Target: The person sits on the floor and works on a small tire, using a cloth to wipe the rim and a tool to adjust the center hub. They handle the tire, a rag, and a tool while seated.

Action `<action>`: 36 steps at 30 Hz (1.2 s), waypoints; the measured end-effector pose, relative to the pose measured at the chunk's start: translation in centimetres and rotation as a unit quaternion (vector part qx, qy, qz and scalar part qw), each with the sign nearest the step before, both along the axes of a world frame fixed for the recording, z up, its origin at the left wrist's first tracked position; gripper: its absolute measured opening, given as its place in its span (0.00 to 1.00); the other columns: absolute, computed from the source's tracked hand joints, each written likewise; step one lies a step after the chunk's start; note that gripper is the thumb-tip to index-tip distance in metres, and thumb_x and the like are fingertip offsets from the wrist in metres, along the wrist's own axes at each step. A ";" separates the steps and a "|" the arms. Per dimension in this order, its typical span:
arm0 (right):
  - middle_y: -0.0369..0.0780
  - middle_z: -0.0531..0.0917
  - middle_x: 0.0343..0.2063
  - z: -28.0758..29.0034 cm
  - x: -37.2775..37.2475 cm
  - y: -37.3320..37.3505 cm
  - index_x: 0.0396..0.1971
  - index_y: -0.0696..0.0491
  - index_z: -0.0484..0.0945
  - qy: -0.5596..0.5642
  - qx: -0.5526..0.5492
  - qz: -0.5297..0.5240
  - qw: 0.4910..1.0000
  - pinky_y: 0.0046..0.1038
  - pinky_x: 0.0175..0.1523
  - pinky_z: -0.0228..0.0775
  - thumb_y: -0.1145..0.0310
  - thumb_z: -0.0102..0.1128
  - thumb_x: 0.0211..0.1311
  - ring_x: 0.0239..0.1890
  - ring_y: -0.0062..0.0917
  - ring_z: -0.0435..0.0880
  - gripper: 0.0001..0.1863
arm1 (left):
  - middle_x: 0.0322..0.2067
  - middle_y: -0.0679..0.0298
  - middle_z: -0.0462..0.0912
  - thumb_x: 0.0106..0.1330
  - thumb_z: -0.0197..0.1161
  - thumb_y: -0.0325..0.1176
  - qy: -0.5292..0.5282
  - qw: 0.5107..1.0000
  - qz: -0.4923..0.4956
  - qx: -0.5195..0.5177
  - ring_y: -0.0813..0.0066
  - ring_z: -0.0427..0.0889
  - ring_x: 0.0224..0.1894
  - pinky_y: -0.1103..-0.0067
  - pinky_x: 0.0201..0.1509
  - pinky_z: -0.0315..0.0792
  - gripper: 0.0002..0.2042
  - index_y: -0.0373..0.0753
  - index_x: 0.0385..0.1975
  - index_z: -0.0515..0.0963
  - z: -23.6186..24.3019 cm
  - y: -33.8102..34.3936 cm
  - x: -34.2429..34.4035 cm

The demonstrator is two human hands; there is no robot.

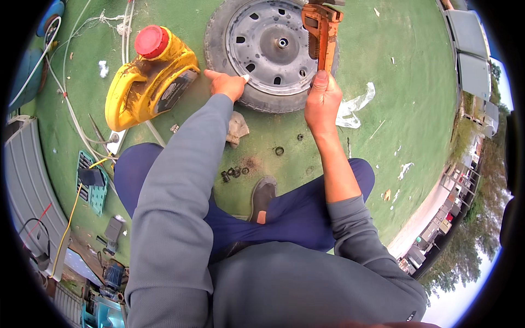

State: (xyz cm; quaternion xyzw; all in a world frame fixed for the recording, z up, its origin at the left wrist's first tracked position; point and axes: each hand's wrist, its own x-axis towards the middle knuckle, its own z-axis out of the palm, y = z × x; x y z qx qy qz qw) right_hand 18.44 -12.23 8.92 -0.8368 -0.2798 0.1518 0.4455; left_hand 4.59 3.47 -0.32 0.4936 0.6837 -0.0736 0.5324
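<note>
A steel wheel with a tyre [252, 46] lies flat in front of me. My left hand [226, 85] rests at the tyre's lower left edge, index finger stretched out, the others partly curled, with nothing visible in it. The handle of an orange pipe wrench [328, 41] is gripped in my right hand [321, 106], raised over the wheel's right side; the wrench's head runs up out of clear view. Left of the wheel stands a yellow jug [134, 95] with a red cap. A beige rag [236, 130] and several small dark rings [234, 173] lie below the wheel.
Hoses and cables [71, 109], a teal tool case [93, 191] and a grey corrugated item [30, 180] are at my left. Clear plastic scrap [353, 112] lies right of the wheel on the green ground [404, 82]. Grey boxes [470, 71] line the far right edge.
</note>
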 end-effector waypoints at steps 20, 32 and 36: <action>0.55 0.82 0.25 -3.6 4.8 -0.8 0.29 0.64 0.79 0.032 -0.237 -0.020 0.971 0.46 0.42 0.73 0.41 0.48 0.79 0.31 0.48 0.83 0.36 | 0.71 0.37 0.64 0.59 0.79 0.39 -0.039 0.998 0.049 -0.015 0.47 0.68 0.73 0.67 0.76 0.63 0.62 0.27 0.76 0.29 -0.8 0.3 0.4; 0.59 0.84 0.28 -3.5 4.4 0.9 0.28 0.62 0.80 -0.070 -0.257 0.037 0.963 0.53 0.45 0.73 0.42 0.47 0.79 0.38 0.61 0.84 0.35 | 0.70 0.36 0.67 0.59 0.78 0.44 -0.009 1.000 0.002 0.014 0.46 0.68 0.73 0.65 0.76 0.63 0.64 0.27 0.76 0.27 -1.1 -0.5 0.4; 0.58 0.82 0.25 -0.2 3.4 1.1 0.28 0.62 0.78 -0.025 -0.154 0.024 0.987 0.49 0.41 0.73 0.42 0.48 0.79 0.34 0.59 0.83 0.35 | 0.70 0.35 0.67 0.59 0.78 0.44 -0.002 0.999 0.008 0.037 0.46 0.70 0.72 0.65 0.76 0.63 0.64 0.27 0.76 0.26 -1.2 -0.8 0.3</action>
